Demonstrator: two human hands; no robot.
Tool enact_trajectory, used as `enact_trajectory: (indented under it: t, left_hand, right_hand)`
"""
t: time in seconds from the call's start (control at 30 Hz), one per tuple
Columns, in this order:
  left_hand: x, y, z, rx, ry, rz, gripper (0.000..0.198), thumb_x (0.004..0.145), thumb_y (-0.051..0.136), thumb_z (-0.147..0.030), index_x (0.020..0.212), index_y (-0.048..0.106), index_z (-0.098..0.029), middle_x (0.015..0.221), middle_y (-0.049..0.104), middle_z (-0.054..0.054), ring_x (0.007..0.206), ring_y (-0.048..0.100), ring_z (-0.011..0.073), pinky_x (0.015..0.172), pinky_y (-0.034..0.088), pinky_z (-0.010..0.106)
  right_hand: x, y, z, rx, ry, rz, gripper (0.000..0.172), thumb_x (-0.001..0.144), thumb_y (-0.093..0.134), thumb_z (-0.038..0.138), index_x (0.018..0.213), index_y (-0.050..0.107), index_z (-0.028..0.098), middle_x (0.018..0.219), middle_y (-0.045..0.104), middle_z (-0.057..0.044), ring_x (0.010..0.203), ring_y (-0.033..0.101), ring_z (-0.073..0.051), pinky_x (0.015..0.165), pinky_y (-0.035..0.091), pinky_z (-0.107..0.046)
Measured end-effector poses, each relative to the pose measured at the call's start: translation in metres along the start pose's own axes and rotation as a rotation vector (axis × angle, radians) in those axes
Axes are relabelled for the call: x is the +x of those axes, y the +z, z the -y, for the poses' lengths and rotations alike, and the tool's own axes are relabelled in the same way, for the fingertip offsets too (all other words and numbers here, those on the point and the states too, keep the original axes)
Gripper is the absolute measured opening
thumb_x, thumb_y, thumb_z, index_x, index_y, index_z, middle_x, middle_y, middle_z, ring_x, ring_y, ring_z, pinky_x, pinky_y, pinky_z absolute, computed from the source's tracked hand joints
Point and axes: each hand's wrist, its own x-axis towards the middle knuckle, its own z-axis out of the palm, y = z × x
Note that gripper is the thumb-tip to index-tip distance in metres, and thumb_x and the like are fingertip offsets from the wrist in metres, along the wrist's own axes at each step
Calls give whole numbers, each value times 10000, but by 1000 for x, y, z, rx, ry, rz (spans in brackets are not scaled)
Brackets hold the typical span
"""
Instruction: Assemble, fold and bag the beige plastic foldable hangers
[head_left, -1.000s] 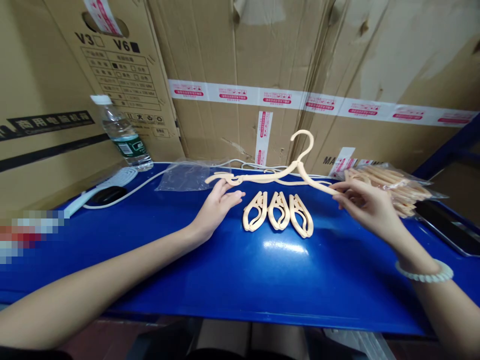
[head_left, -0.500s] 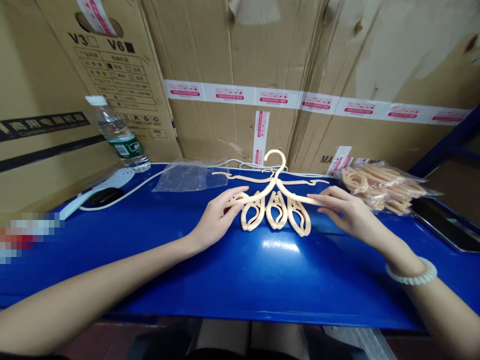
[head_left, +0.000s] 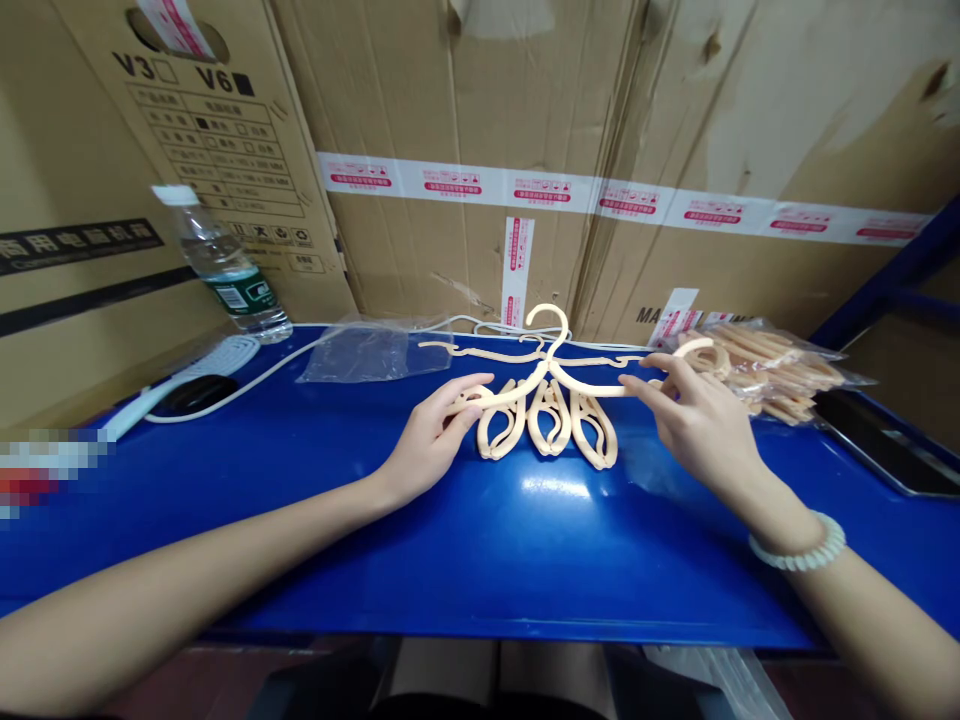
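A cream plastic folding hanger is held up above the blue table, its hook pointing upward. My left hand pinches its left arm between thumb and fingers. At the other end, my right hand grips the right arm near its joint, and that arm's outer tip rises above my fingers. Three folded hangers lie side by side on the table just below the held one. Behind it rests another hanger, spread out flat.
Bagged hangers lie at the right, beside a dark phone. An empty clear bag, a water bottle, a black mouse and a white cable are on the left. Cardboard boxes wall off the blue table's back.
My right hand has shifted along the hanger's right arm, fingers more curled. The outer tip of that arm now shows swung up above them. My left hand keeps its hold.
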Motion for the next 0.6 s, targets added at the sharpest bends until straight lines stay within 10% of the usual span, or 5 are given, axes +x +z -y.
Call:
enact_trajectory:
  t: [0.3,0.6]
  left_hand:
    - [-2,0,-5,-44,13,15,381,968,519,-310,1316,599,-176,1223,683,105,1085,657,250,970,532,398]
    - [0,2,-1,-45,-17,27,383,955,510,-275,1311,597,-163,1149,694,87,902,657,182,873,535,335]
  right_hand:
    - [-6,2,6,41,102,-36,378,985,411,176,1230,683,271,1406,613,-94,810,682,-244,632,441,-359]
    - [-3,-4,17,-460,-106,-72,339,921,437,33,1109,697,142,1325,677,-120,546,608,-127,466,322,-301]
